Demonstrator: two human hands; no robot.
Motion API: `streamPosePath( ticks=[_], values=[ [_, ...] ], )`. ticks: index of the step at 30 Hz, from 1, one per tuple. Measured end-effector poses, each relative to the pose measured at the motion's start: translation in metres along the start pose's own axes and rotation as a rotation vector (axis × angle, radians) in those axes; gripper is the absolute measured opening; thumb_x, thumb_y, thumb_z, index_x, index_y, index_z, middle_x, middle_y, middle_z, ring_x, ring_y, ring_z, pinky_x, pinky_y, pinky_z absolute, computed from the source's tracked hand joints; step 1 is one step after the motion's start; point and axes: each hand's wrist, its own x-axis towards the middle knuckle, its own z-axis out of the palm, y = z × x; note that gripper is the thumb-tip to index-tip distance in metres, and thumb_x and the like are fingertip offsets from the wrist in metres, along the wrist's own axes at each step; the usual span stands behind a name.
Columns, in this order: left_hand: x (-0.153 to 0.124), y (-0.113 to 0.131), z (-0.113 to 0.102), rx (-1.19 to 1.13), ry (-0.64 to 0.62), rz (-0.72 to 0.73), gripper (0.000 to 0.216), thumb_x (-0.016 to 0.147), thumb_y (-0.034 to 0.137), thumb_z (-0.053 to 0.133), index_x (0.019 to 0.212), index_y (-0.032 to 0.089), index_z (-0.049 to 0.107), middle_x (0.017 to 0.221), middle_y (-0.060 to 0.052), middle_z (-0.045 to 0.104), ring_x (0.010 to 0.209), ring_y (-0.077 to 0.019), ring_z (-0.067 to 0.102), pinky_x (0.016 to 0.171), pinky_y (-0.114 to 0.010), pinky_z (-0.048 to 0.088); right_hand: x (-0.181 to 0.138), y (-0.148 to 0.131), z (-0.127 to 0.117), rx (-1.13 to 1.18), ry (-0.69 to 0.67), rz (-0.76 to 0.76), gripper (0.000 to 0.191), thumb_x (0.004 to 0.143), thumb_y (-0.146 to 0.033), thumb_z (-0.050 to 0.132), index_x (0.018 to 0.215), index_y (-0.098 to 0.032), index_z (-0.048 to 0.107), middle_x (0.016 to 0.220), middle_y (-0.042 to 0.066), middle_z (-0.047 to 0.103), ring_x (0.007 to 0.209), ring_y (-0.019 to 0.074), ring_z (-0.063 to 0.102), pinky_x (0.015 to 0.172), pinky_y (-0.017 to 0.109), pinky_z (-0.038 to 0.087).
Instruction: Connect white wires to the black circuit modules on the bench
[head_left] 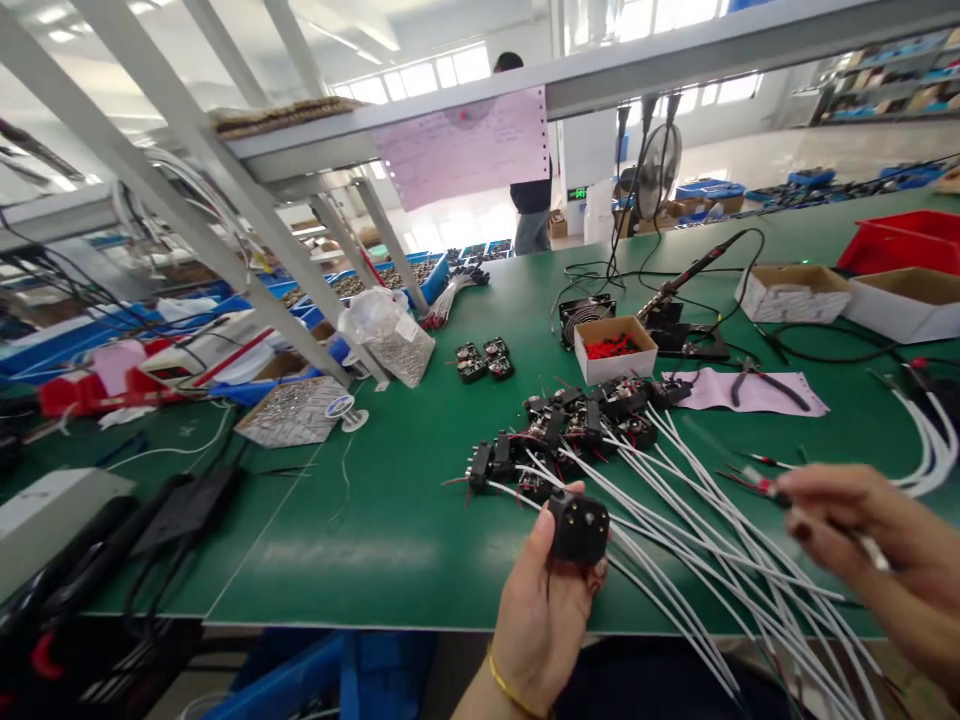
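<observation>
My left hand point(541, 600) is closed around a small black socket part point(578, 527), held up over the near edge of the green table point(390, 520). My right hand point(870, 530) pinches a thin white wire with a red tip point(765, 488) at the right. Between and behind the hands lies a heap of black socket parts point(570, 435) with white cables point(712, 540) fanning toward me and over the table's edge.
A small cardboard box of red pieces point(615, 348), a soldering iron on its stand point(686, 300), pliers on pink paper point(765, 388), white boxes point(795, 292), a red bin point(907, 240) and bags of small metal parts point(390, 335) stand about. A person point(529, 205) stands far behind.
</observation>
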Motion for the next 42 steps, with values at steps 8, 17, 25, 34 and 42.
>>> streamPosePath(
  ticks=[8,17,25,34,42],
  values=[
    [-0.005,-0.002,0.004,0.048,-0.004,0.064,0.05,0.077,0.049,0.096,0.118,0.023,0.084,0.113,-0.007,0.079,0.098,-0.0179,0.068,0.084,-0.025,0.054,-0.022,-0.057,0.056,0.231,-0.183,0.084,0.015,0.111,-0.036,0.059,0.113,-0.03,0.073,0.087,0.0,0.071,0.07,0.0166,0.071,0.063,0.019,0.061],
    [-0.01,0.0,0.001,0.108,-0.038,0.08,0.051,0.084,0.051,0.09,0.125,0.022,0.082,0.111,-0.006,0.076,0.091,-0.0159,0.064,0.078,-0.022,0.052,-0.016,-0.064,0.057,0.305,-0.171,0.165,0.016,0.109,-0.036,0.061,0.108,-0.028,0.074,0.076,-0.003,0.066,0.061,0.0155,0.064,0.057,0.021,0.056],
    [-0.011,-0.003,-0.006,0.375,-0.034,0.21,0.059,0.086,0.054,0.087,0.137,0.027,0.073,0.12,-0.005,0.072,0.1,-0.018,0.061,0.09,-0.025,0.048,-0.014,-0.061,0.062,0.261,-0.237,0.19,0.015,0.111,-0.033,0.055,0.105,-0.025,0.067,0.072,-0.005,0.063,0.06,0.015,0.062,0.056,0.022,0.051],
    [-0.013,-0.012,-0.008,0.512,-0.109,0.136,0.073,0.093,0.057,0.079,0.157,0.035,0.053,0.125,-0.003,0.07,0.11,-0.0204,0.063,0.104,-0.031,0.045,0.004,-0.074,0.078,0.237,-0.217,0.0,0.013,0.106,-0.017,0.052,0.103,-0.022,0.063,0.089,0.003,0.068,0.076,0.0198,0.067,0.066,0.029,0.051],
    [-0.015,-0.014,-0.007,0.469,-0.06,0.067,0.063,0.092,0.062,0.078,0.145,0.029,0.068,0.123,-0.005,0.074,0.098,-0.018,0.064,0.085,-0.025,0.051,0.004,-0.071,0.083,0.22,-0.176,-0.125,0.016,0.106,-0.011,0.049,0.105,-0.021,0.061,0.09,0.004,0.066,0.078,0.0214,0.063,0.068,0.031,0.047]
  ],
)
